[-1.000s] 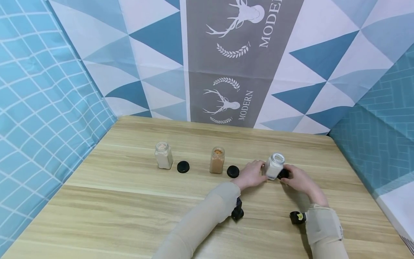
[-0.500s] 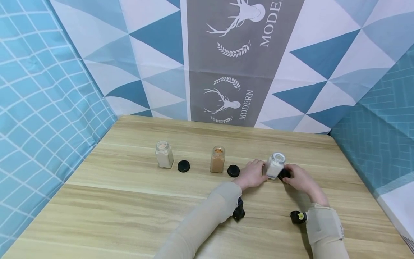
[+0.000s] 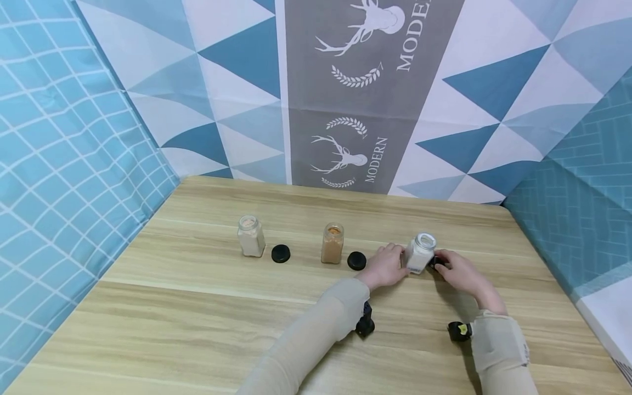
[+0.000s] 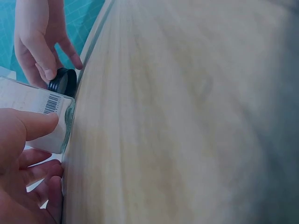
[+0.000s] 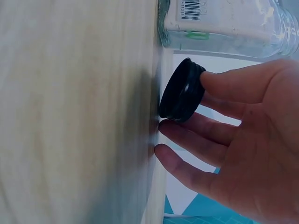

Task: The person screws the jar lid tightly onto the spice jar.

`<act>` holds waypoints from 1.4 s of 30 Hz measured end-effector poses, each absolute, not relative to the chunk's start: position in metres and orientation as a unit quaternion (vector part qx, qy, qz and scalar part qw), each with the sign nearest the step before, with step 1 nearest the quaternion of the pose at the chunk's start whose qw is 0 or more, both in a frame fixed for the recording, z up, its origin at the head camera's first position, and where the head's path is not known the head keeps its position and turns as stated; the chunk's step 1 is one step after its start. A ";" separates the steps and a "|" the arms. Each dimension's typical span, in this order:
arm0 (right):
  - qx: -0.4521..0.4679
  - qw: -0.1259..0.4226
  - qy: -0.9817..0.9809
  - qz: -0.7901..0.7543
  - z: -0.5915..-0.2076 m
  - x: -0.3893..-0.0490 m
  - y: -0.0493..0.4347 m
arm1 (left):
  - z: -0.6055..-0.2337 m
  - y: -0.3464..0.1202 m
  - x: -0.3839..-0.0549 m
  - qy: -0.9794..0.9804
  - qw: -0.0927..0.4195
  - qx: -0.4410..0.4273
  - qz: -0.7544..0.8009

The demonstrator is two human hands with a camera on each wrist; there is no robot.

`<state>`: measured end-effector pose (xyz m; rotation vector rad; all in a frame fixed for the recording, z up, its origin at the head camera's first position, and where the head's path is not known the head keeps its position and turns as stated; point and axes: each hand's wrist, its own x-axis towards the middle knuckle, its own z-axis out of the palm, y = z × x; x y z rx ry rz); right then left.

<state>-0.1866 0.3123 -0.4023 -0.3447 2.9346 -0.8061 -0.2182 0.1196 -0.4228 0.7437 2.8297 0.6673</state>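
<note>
An uncapped square glass jar (image 3: 418, 258) with white contents stands at the right of the table. My left hand (image 3: 384, 267) grips it from the left, and the left wrist view shows the thumb lying across its labelled face. Just right of the jar, my right hand (image 3: 460, 273) pinches a black lid (image 5: 183, 91) between thumb and fingers. In the right wrist view that lid is tilted, its lower edge at the tabletop and its hollow side facing down toward the wood. Fingertips of the right hand touch or nearly touch the table. The lid is apart from the jar.
Left of my hands stands an open jar of orange-brown contents (image 3: 332, 247), a black lid (image 3: 356, 261) beside it. Farther left are an open jar of pale contents (image 3: 251, 240) and another black lid (image 3: 280, 253). Patterned cloth walls (image 3: 345, 109) border the wooden table (image 3: 197, 329).
My right hand has shifted slightly right, and less of the lid shows in the head view. The left hand and its jar have hardly moved.
</note>
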 end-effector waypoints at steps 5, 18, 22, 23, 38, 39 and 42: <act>-0.091 0.049 0.956 -0.275 -0.399 -0.185 0.313 | -0.422 0.120 -0.219 0.941 0.074 0.247 0.219; -0.073 -0.005 0.951 -0.300 -0.391 -0.182 0.320 | -0.424 0.122 -0.218 0.932 0.073 0.257 0.244; -0.076 -0.028 0.947 -0.312 -0.386 -0.181 0.321 | -0.424 0.120 -0.218 0.931 0.067 0.258 0.249; -0.074 -0.029 0.947 -0.312 -0.385 -0.181 0.321 | -0.423 0.120 -0.218 0.931 0.065 0.258 0.249; -0.046 -0.053 0.943 -0.327 -0.377 -0.175 0.319 | -0.424 0.118 -0.220 0.930 0.067 0.265 0.247; -0.044 -0.057 0.941 -0.330 -0.377 -0.175 0.319 | -0.424 0.119 -0.220 0.930 0.068 0.265 0.248; -0.038 -0.075 0.938 -0.337 -0.377 -0.174 0.319 | -0.424 0.119 -0.220 0.929 0.069 0.263 0.249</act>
